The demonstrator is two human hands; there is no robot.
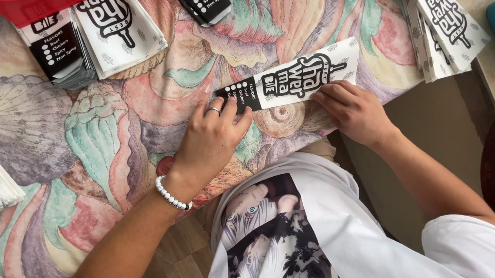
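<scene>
My white printed T-shirt (pixel 328 209) hangs just under the camera. Both my hands press flat, fingers spread, on a long black-and-white paper sleeve (pixel 289 78) lying on the shell-patterned cloth (pixel 85 139). Its long axis runs left to right, tilted up rightward; my left hand (pixel 212 138) pins the black end, my right hand (pixel 353 111) the lower edge.

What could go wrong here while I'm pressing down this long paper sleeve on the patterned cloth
The cloth looks soft, so a crease pressed into the paper sleeve might come out crooked. The left hand covers only the black end and the right hand only the lower edge, so the free end could shift. The stack of sleeves at the table edge overhangs a little and could slide off if bumped.
</scene>
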